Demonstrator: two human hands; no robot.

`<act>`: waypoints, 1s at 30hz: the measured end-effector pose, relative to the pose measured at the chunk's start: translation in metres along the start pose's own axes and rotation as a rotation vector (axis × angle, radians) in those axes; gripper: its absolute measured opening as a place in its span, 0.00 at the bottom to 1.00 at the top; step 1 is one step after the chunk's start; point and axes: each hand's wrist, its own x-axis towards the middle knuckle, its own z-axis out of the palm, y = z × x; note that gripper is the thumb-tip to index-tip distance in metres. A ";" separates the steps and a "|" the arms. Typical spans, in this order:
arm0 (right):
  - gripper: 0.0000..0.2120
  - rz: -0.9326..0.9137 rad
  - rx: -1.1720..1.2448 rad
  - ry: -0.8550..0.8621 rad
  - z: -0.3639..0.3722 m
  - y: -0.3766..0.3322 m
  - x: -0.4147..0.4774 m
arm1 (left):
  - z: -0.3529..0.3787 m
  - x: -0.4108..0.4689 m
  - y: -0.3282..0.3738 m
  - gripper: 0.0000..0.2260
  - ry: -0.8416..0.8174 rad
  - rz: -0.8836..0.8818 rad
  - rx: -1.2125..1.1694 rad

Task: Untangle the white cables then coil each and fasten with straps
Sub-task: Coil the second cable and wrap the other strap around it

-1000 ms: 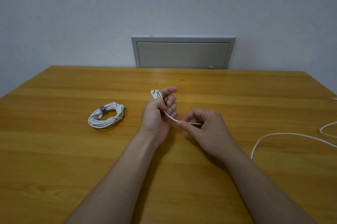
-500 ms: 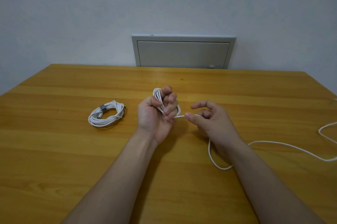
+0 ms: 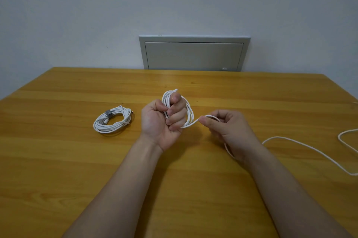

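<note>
Standing by the table (image 3: pixel 77 160) watching this: the left hand (image 3: pixel 162 121) is fisted around a bunch of loops of the cable (image 3: pixel 190 113), fingers curled tight. The loops stick out above the fist and hang down its right side, and one plug end pokes up at the top. The right hand (image 3: pixel 228 131) sits just beside it, pinching the same cable between thumb and forefinger, with the other fingers loosely curled. From that pinch the cable drops under the right palm, then trails across the wood to the right and runs out of view, with another bend of it showing at the far right. Over on the left, well apart from both hands, a coil (image 3: pixel 112 120) lies flat with a grey strap (image 3: pixel 108 114) wrapped round it. Behind the table there's a grey panel (image 3: pixel 193 53) in the wall.
</note>
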 end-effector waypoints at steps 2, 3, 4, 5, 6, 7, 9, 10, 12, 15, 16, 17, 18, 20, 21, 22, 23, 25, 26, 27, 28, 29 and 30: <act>0.04 0.031 0.072 -0.062 -0.002 -0.001 0.002 | 0.000 0.000 0.000 0.08 -0.011 -0.016 0.004; 0.04 0.035 0.081 -0.079 -0.003 -0.001 0.002 | 0.000 -0.001 0.000 0.08 -0.008 -0.022 0.016; 0.04 0.038 0.080 -0.090 -0.004 -0.001 0.003 | 0.000 -0.001 0.000 0.09 -0.006 -0.028 0.031; 0.04 0.042 0.072 -0.092 -0.005 -0.001 0.002 | 0.001 -0.001 -0.001 0.09 -0.006 -0.036 0.047; 0.03 0.041 0.057 -0.083 -0.005 -0.001 0.002 | 0.002 -0.002 -0.001 0.10 -0.012 -0.047 0.062; 0.02 0.037 0.037 -0.062 -0.004 -0.001 0.001 | 0.002 -0.002 -0.002 0.10 -0.016 -0.057 0.080; 0.04 0.024 0.012 0.012 -0.004 -0.001 0.001 | 0.004 -0.003 -0.002 0.10 -0.025 -0.076 0.106; 0.06 0.017 0.018 0.051 -0.004 0.000 0.001 | 0.004 -0.004 -0.002 0.10 -0.034 -0.084 0.109; 0.06 0.016 0.048 0.082 -0.005 0.000 0.002 | 0.004 -0.004 -0.002 0.11 -0.048 -0.101 0.110; 0.01 0.024 0.043 0.033 -0.005 -0.002 0.002 | 0.003 -0.003 -0.002 0.11 -0.081 -0.138 0.108; 0.01 0.022 0.035 0.021 -0.005 -0.002 0.002 | 0.002 -0.003 -0.002 0.11 -0.094 -0.150 0.109; 0.01 0.017 0.026 0.020 -0.005 -0.002 0.001 | 0.001 -0.003 -0.002 0.11 -0.104 -0.161 0.111; 0.01 0.010 0.019 0.028 -0.006 -0.002 0.001 | 0.001 -0.003 -0.002 0.11 -0.115 -0.173 0.112; 0.04 -0.013 0.003 0.070 -0.005 -0.002 0.000 | -0.001 -0.003 -0.001 0.11 -0.128 -0.195 0.129; 0.06 -0.025 -0.008 0.096 -0.004 -0.002 -0.001 | -0.001 -0.003 -0.001 0.11 -0.130 -0.206 0.148; 0.08 -0.035 -0.021 0.116 -0.004 -0.002 -0.001 | -0.002 -0.003 0.000 0.11 -0.134 -0.217 0.166; 0.08 -0.042 -0.034 0.126 -0.004 -0.002 -0.001 | -0.002 -0.002 0.000 0.10 -0.141 -0.229 0.180; 0.07 -0.047 -0.068 0.108 -0.004 -0.002 0.000 | -0.003 -0.002 0.000 0.10 -0.143 -0.246 0.216; 0.05 -0.047 -0.093 0.089 -0.004 -0.002 -0.001 | -0.003 -0.001 0.000 0.11 -0.139 -0.256 0.239; 0.04 -0.044 -0.117 0.068 -0.003 -0.002 -0.001 | -0.003 -0.001 0.000 0.11 -0.136 -0.270 0.260; 0.02 -0.038 -0.136 0.050 -0.003 -0.002 0.000 | -0.003 -0.001 0.000 0.11 -0.138 -0.289 0.276; 0.03 -0.029 -0.147 0.033 -0.003 -0.002 0.000 | -0.003 -0.001 0.000 0.11 -0.139 -0.308 0.290; 0.03 -0.019 -0.150 0.017 -0.003 -0.001 -0.001 | -0.003 -0.001 -0.001 0.10 -0.143 -0.326 0.302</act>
